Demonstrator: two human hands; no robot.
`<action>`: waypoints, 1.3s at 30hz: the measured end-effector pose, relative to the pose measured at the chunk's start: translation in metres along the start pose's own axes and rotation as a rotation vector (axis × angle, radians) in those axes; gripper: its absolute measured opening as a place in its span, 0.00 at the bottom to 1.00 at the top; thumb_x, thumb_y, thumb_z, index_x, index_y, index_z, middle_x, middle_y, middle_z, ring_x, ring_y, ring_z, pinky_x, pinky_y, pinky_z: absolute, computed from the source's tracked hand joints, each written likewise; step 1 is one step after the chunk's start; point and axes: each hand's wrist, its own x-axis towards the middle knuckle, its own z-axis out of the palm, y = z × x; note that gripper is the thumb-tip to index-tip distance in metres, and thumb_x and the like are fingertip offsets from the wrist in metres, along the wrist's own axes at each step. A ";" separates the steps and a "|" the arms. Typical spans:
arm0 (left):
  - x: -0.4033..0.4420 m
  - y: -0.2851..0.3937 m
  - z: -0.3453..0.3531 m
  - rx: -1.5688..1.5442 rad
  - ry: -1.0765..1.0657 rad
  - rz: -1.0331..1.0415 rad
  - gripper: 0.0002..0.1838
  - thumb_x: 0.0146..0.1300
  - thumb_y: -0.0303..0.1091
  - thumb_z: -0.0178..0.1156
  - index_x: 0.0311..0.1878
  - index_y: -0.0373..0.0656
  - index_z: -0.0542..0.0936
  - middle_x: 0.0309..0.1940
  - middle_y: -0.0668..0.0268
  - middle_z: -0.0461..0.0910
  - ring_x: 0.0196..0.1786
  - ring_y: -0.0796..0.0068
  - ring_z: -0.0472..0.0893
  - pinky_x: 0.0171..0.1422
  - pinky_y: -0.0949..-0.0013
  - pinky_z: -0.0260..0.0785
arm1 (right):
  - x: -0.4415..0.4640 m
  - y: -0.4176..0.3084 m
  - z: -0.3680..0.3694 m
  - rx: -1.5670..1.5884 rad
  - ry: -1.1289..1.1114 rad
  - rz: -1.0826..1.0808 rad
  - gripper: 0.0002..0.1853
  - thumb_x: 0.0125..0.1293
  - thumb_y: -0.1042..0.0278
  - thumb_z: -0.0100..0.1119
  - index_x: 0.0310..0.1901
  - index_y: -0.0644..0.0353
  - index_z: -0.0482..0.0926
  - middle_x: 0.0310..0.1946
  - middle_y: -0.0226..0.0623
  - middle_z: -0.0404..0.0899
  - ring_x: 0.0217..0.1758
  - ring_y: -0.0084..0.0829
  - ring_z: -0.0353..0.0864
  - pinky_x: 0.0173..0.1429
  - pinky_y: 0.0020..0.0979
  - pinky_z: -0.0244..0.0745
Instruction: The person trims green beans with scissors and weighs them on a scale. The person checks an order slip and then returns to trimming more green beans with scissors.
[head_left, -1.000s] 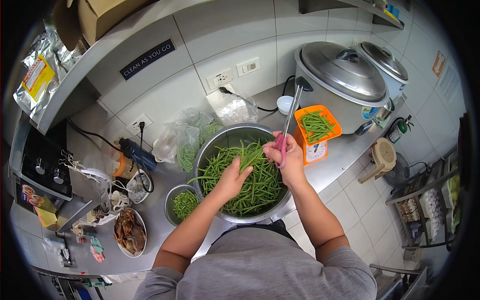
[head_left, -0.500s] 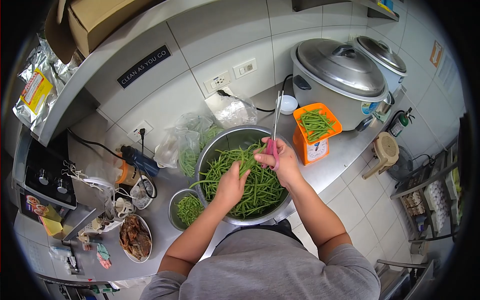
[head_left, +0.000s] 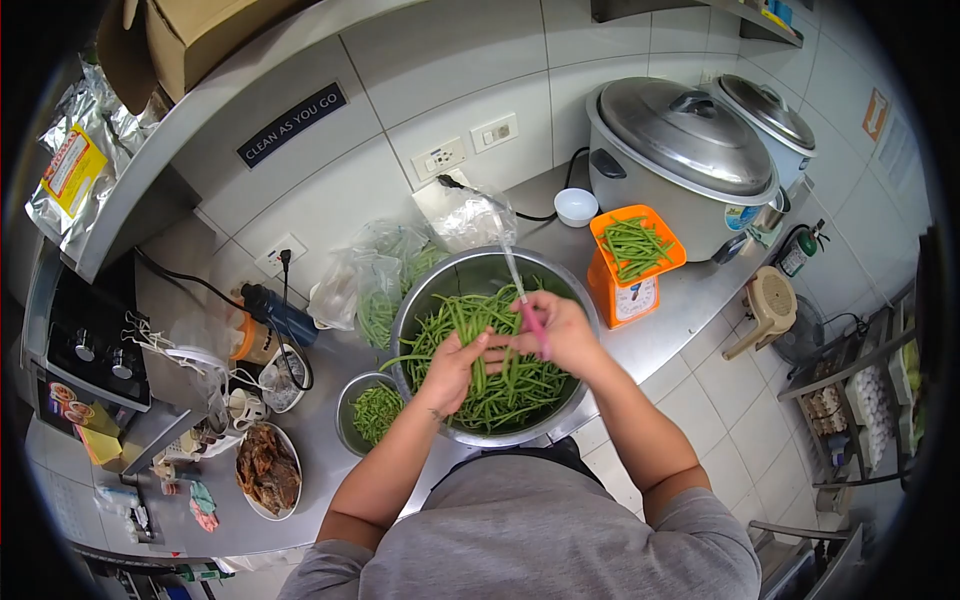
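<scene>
A wide metal bowl (head_left: 428, 292) full of long green beans (head_left: 525, 385) sits before me on the steel counter. My left hand (head_left: 448, 378) is over the bowl, its thumb and fingers around a loose bunch of beans. My right hand (head_left: 562, 332) grips scissors (head_left: 530, 318) by their pink handles, blades pointing up and away, slightly blurred. The fingers of both hands meet at the bunch. Touching distance from the bowl's left side, a smaller metal bowl (head_left: 346, 425) contains finely cut bean pieces (head_left: 378, 412).
An orange kitchen scale (head_left: 601, 288) carries trimmed beans (head_left: 636, 246) at the right. Behind it stand a large rice cooker (head_left: 640, 170) and a small white bowl (head_left: 575, 207). Plastic bags (head_left: 368, 275) lie behind the big bowl. A plate of browned food (head_left: 268, 475) is at the left.
The scissors have tilted leftward and come lower. My right fingers have reached left to my left hand, which has shifted slightly left and down as the bunch loosened.
</scene>
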 end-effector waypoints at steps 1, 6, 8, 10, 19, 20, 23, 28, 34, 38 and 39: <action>-0.001 0.001 0.006 -0.054 -0.081 -0.065 0.13 0.74 0.36 0.48 0.55 0.38 0.70 0.46 0.58 0.80 0.47 0.64 0.82 0.51 0.64 0.74 | 0.001 0.005 0.008 0.001 -0.011 0.000 0.25 0.49 0.79 0.70 0.50 0.67 0.73 0.26 0.34 0.79 0.23 0.22 0.78 0.28 0.24 0.72; -0.009 0.002 0.011 -0.030 -0.107 -0.017 0.15 0.70 0.30 0.54 0.58 0.37 0.72 0.47 0.61 0.79 0.46 0.68 0.83 0.52 0.65 0.76 | 0.004 0.015 0.014 0.137 0.040 0.014 0.25 0.49 0.81 0.70 0.51 0.66 0.73 0.28 0.33 0.78 0.26 0.22 0.78 0.29 0.23 0.72; -0.010 0.002 0.009 0.006 -0.083 0.002 0.15 0.69 0.28 0.55 0.57 0.36 0.72 0.46 0.61 0.80 0.45 0.69 0.83 0.51 0.66 0.77 | 0.008 0.023 0.010 0.027 0.091 -0.059 0.26 0.49 0.81 0.71 0.52 0.64 0.72 0.29 0.30 0.76 0.31 0.21 0.77 0.34 0.22 0.73; -0.011 0.001 0.009 0.042 -0.066 0.020 0.15 0.68 0.26 0.56 0.56 0.36 0.73 0.45 0.61 0.80 0.44 0.70 0.83 0.50 0.67 0.78 | 0.008 0.024 0.008 0.069 0.101 -0.073 0.27 0.49 0.80 0.71 0.52 0.63 0.73 0.29 0.29 0.75 0.32 0.20 0.77 0.35 0.21 0.72; -0.019 0.004 0.013 -0.033 0.014 0.013 0.11 0.66 0.22 0.57 0.50 0.35 0.75 0.40 0.61 0.82 0.41 0.72 0.83 0.45 0.72 0.76 | 0.002 0.015 0.002 0.210 0.003 -0.046 0.27 0.49 0.80 0.72 0.52 0.63 0.72 0.30 0.29 0.77 0.30 0.19 0.76 0.34 0.21 0.71; -0.018 0.001 0.011 0.024 -0.010 0.022 0.11 0.65 0.22 0.57 0.51 0.35 0.75 0.40 0.61 0.82 0.41 0.71 0.84 0.46 0.70 0.77 | 0.001 0.017 0.002 0.163 -0.031 -0.060 0.27 0.49 0.81 0.72 0.53 0.62 0.72 0.31 0.31 0.79 0.31 0.20 0.77 0.35 0.21 0.72; -0.016 -0.003 0.010 0.143 -0.038 0.051 0.11 0.65 0.22 0.57 0.50 0.36 0.75 0.40 0.61 0.82 0.41 0.70 0.84 0.46 0.69 0.78 | 0.004 0.024 0.008 0.237 0.009 -0.060 0.27 0.49 0.80 0.72 0.52 0.62 0.72 0.30 0.30 0.79 0.31 0.20 0.77 0.36 0.21 0.72; -0.003 -0.006 0.009 0.278 -0.016 0.108 0.11 0.65 0.22 0.57 0.50 0.35 0.75 0.39 0.60 0.82 0.40 0.70 0.83 0.45 0.70 0.78 | 0.011 0.018 0.012 0.241 0.051 -0.020 0.27 0.49 0.81 0.72 0.51 0.62 0.73 0.31 0.30 0.78 0.31 0.19 0.77 0.37 0.21 0.72; -0.001 -0.007 0.010 0.125 -0.068 0.018 0.13 0.74 0.34 0.46 0.53 0.34 0.72 0.38 0.60 0.82 0.39 0.70 0.83 0.45 0.70 0.78 | 0.015 0.019 0.007 0.190 0.074 -0.030 0.26 0.48 0.80 0.72 0.51 0.62 0.73 0.31 0.30 0.77 0.32 0.19 0.76 0.37 0.21 0.72; 0.001 -0.007 0.005 0.346 -0.106 0.040 0.17 0.76 0.39 0.43 0.55 0.35 0.71 0.43 0.58 0.81 0.41 0.70 0.83 0.48 0.69 0.77 | 0.012 0.012 0.008 0.223 0.060 0.021 0.26 0.48 0.80 0.72 0.50 0.62 0.73 0.31 0.29 0.77 0.31 0.19 0.77 0.35 0.21 0.72; 0.002 -0.006 0.004 0.418 -0.121 0.043 0.16 0.76 0.38 0.43 0.54 0.35 0.71 0.45 0.58 0.81 0.42 0.70 0.83 0.48 0.69 0.77 | 0.012 0.012 0.008 0.225 0.062 0.020 0.26 0.48 0.80 0.72 0.50 0.62 0.73 0.31 0.29 0.77 0.31 0.19 0.77 0.35 0.21 0.72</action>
